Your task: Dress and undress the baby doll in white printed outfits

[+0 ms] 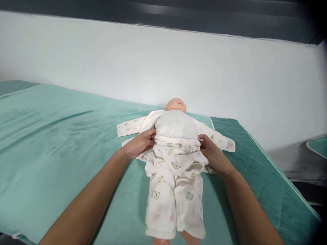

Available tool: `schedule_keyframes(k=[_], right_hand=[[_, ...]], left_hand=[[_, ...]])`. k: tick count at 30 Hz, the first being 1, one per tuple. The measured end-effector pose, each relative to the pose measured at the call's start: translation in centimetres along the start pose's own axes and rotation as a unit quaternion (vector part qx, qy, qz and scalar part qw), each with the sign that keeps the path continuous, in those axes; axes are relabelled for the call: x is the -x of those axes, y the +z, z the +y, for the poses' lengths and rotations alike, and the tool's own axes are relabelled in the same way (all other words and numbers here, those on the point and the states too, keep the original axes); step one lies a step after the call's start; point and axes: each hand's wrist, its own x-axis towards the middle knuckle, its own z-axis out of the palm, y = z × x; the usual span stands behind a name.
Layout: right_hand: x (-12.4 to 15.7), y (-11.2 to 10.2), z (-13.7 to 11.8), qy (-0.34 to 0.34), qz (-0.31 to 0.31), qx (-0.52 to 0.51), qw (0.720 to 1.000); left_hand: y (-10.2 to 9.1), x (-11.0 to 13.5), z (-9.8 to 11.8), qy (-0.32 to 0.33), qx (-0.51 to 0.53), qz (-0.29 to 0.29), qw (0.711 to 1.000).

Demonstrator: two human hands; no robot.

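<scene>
A baby doll (176, 104) lies on its back with its feet toward me. Its soft white torso (176, 124) is bare between the spread sides of an opened white printed jacket (131, 126), whose sleeves stretch out to both sides. White baby pants (175, 165) with green animal prints cover the doll's legs, bunched below the waistband. My left hand (140, 144) pinches the waistband at the doll's left-hand side in view. At the opposite end of the waistband, my right hand (212, 153) is closed on it, its fingertips partly hidden by the cloth.
Under the doll spreads a light green sheet (63, 153) with a few wrinkles. A darker green quilted pad (255, 177) shows along the right, with the bed's edge beyond it. Behind the head rises a white wall (153, 64), topped by a dark band (163, 15).
</scene>
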Motion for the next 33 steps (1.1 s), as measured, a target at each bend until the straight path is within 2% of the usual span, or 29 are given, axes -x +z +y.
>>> schedule_keyframes(k=[4,6,10,13,21,27,33], right_hand=[[-0.2,0.1,0.1,0.013,0.074,0.009,0.997],[-0.3,0.1,0.2,0.017,0.089,0.018,0.996],[-0.2,0.1,0.1,0.024,0.068,0.040,0.997],[0.1,0.1,-0.1,0.014,0.033,0.040,0.999],[0.4,0.6,-0.1,-0.031,-0.007,-0.002,0.999],[0.0,0.7,0.3,-0.059,0.014,-0.003,0.998],[-0.2,0.6,0.3,-0.046,0.009,0.003,0.999]], left_hand=[[0.0,0.1,0.1,0.001,-0.029,-0.009,1.000],[0.1,0.1,0.2,0.013,-0.061,-0.011,0.998],[0.6,0.2,0.6,0.038,-0.168,0.029,0.985],[1.1,0.3,0.8,0.048,-0.202,0.045,0.977],[2.5,0.8,1.2,0.104,-0.204,0.062,0.971],[2.1,0.4,0.8,0.115,-0.207,0.069,0.969],[1.9,0.1,0.3,0.109,-0.180,0.090,0.973]])
